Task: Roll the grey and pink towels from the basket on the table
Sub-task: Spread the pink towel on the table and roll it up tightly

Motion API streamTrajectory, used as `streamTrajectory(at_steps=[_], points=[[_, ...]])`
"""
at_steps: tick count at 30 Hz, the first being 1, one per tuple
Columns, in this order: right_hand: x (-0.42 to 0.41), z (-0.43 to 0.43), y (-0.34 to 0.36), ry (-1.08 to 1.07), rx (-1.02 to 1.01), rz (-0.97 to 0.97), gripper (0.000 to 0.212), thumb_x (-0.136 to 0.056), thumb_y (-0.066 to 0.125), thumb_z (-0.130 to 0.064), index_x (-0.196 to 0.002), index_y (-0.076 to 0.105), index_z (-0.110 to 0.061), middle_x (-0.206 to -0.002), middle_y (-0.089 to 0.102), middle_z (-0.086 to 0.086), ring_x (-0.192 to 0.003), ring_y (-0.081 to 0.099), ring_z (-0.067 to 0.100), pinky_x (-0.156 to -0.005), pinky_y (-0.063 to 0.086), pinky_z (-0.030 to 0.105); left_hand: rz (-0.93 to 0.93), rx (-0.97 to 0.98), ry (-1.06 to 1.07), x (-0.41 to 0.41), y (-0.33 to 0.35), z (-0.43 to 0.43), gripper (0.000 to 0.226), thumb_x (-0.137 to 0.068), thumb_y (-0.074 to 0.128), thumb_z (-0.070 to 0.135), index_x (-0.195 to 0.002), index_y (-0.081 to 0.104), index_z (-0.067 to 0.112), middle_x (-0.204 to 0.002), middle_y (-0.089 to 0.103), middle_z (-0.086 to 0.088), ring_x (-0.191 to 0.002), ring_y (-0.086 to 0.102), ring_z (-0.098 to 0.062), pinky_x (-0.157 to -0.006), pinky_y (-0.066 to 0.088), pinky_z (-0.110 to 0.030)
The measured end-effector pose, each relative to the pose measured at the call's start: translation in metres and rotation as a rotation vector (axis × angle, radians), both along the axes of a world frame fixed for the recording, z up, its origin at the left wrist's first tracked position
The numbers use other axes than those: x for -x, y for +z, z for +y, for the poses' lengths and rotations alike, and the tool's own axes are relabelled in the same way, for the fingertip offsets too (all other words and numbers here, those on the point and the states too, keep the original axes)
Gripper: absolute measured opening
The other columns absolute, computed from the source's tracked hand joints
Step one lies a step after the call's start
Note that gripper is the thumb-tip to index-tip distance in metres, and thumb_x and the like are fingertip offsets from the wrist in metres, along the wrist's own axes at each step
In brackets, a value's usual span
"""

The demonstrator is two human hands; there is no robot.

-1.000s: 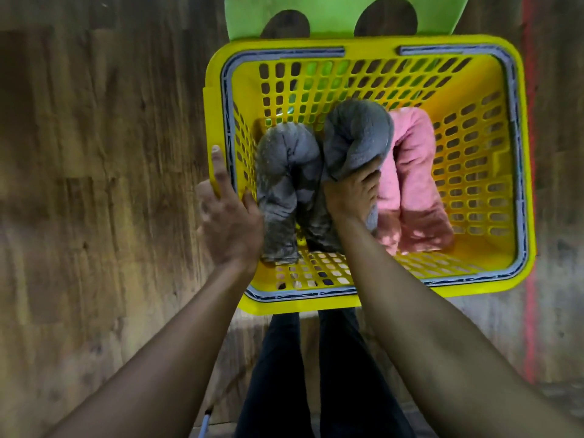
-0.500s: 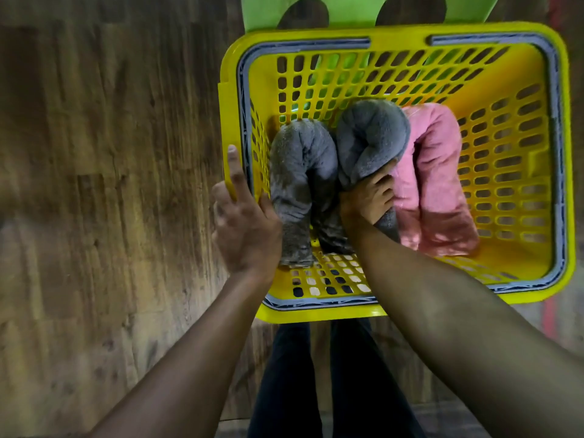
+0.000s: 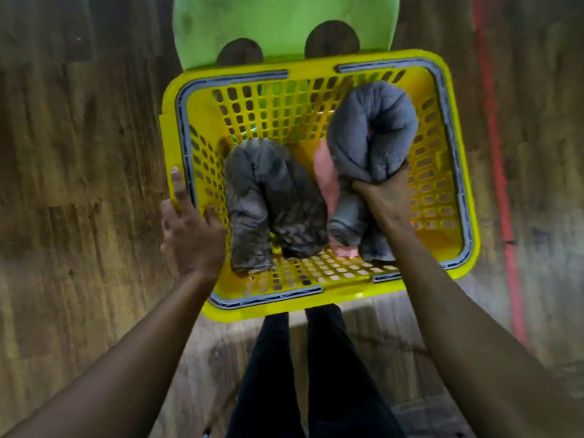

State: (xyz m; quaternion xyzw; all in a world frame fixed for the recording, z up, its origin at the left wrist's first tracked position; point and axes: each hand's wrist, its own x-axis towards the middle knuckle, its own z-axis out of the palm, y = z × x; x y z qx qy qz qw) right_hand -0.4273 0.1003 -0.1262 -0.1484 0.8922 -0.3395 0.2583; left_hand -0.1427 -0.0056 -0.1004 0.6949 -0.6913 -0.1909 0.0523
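A yellow plastic basket (image 3: 455, 128) with a grey rim band stands in front of me. My right hand (image 3: 384, 197) grips a folded grey towel (image 3: 371, 134) and holds it raised over the basket's right half. A second grey towel (image 3: 268, 200) lies bent inside the basket on the left. Only a strip of the pink towel (image 3: 325, 172) shows, behind the lifted grey one. My left hand (image 3: 189, 232) grips the basket's left rim, thumb inside and fingers outside.
A green plastic chair (image 3: 278, 23) stands just beyond the basket. Wooden flooring (image 3: 79, 184) lies to the left and right, with a red line (image 3: 496, 153) on the right. My dark-trousered legs (image 3: 303, 374) are below the basket.
My right hand has lifted its grey towel up and to the right, covering most of the pink towel. The left hand stays on the basket's rim.
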Motion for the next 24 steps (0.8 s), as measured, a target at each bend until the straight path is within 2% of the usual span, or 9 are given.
streamTrajectory(at_steps=[4, 7, 9, 13, 16, 18, 19, 21, 24], points=[[0.037, 0.029, -0.006, 0.125, -0.245, -0.023, 0.112, -0.049, 0.080, -0.055, -0.141, 0.036, -0.008, -0.135, 0.053, 0.017, -0.123, 0.051, 0.034, -0.095, 0.043, 0.037, -0.018, 0.013, 0.010, 0.002, 0.001, 0.003, 0.079, -0.091, 0.053, 0.033, -0.153, 0.005, 0.034, -0.128, 0.044, -0.020, -0.105, 0.051, -0.046, -0.080, 0.045, -0.055], [0.024, 0.032, -0.022, 0.218, -0.465, 0.022, 0.133, -0.051, 0.076, -0.065, -0.151, 0.015, 0.000, -0.149, 0.030, 0.024, -0.137, 0.031, 0.041, -0.109, 0.029, 0.046, -0.045, 0.006, 0.020, 0.002, 0.002, 0.002, 0.080, -0.090, 0.053, 0.034, -0.153, 0.003, 0.034, -0.129, 0.042, -0.021, -0.105, 0.051, -0.047, -0.077, 0.045, -0.056], [0.007, 0.028, -0.024, 0.197, -0.516, 0.174, 0.131, -0.060, 0.076, -0.065, -0.153, 0.007, -0.003, -0.156, 0.021, 0.022, -0.141, 0.024, 0.041, -0.111, 0.025, 0.050, -0.062, 0.002, 0.020, 0.003, 0.003, 0.003, 0.080, -0.091, 0.052, 0.035, -0.153, 0.002, 0.035, -0.130, 0.042, -0.021, -0.107, 0.050, -0.047, -0.077, 0.045, -0.057], [-0.013, 0.021, -0.024, 0.176, -0.477, 0.339, 0.137, -0.054, 0.068, -0.079, -0.155, 0.000, -0.016, -0.158, 0.015, 0.020, -0.142, 0.021, 0.041, -0.109, 0.024, 0.058, -0.070, 0.006, 0.020, 0.005, 0.003, 0.003, 0.078, -0.092, 0.051, 0.037, -0.152, 0.001, 0.036, -0.132, 0.041, -0.021, -0.108, 0.050, -0.047, -0.078, 0.046, -0.058], [-0.017, 0.009, -0.014, 0.114, -0.340, 0.428, 0.116, -0.064, 0.067, -0.072, -0.154, 0.014, -0.021, -0.156, 0.022, 0.016, -0.141, 0.024, 0.038, -0.110, 0.021, 0.055, -0.075, 0.006, 0.027, 0.006, 0.003, 0.003, 0.078, -0.092, 0.052, 0.037, -0.153, 0.003, 0.034, -0.134, 0.040, -0.021, -0.112, 0.047, -0.046, -0.080, 0.045, -0.057], [-0.028, -0.003, -0.005, 0.150, -0.170, 0.446, 0.080, -0.076, 0.067, -0.054, -0.142, 0.041, -0.017, -0.144, 0.041, 0.014, -0.131, 0.038, 0.036, -0.105, 0.028, 0.048, -0.072, -0.002, 0.029, 0.006, 0.003, 0.004, 0.078, -0.092, 0.051, 0.037, -0.153, 0.002, 0.034, -0.135, 0.040, -0.021, -0.111, 0.048, -0.047, -0.079, 0.045, -0.057], [-0.036, -0.009, -0.005, 0.201, -0.083, 0.387, 0.059, -0.081, 0.065, -0.043, -0.131, 0.051, -0.015, -0.133, 0.052, 0.014, -0.121, 0.048, 0.035, -0.099, 0.034, 0.045, -0.069, -0.006, 0.031, 0.007, 0.003, 0.004, 0.077, -0.093, 0.051, 0.037, -0.153, 0.003, 0.034, -0.136, 0.039, -0.020, -0.110, 0.048, -0.046, -0.079, 0.045, -0.056], [-0.060, -0.025, -0.007, 0.294, 0.027, 0.101, 0.034, -0.084, 0.063, -0.026, -0.115, 0.061, -0.013, -0.109, 0.066, 0.014, -0.102, 0.061, 0.033, -0.086, 0.045, 0.038, -0.070, -0.008, 0.038, 0.007, 0.003, 0.004, 0.076, -0.093, 0.050, 0.037, -0.154, 0.004, 0.033, -0.136, 0.040, -0.020, -0.110, 0.049, -0.045, -0.077, 0.045, -0.055], [-0.098, -0.048, -0.037, 0.457, -0.120, -0.201, 0.039, -0.083, 0.069, -0.017, -0.118, 0.060, -0.003, -0.111, 0.067, 0.018, -0.103, 0.062, 0.031, -0.082, 0.040, 0.029, -0.075, -0.004, 0.029, 0.005, 0.003, 0.004, 0.076, -0.094, 0.050, 0.036, -0.154, 0.005, 0.031, -0.135, 0.041, -0.019, -0.110, 0.049, -0.043, -0.075, 0.045, -0.052]])
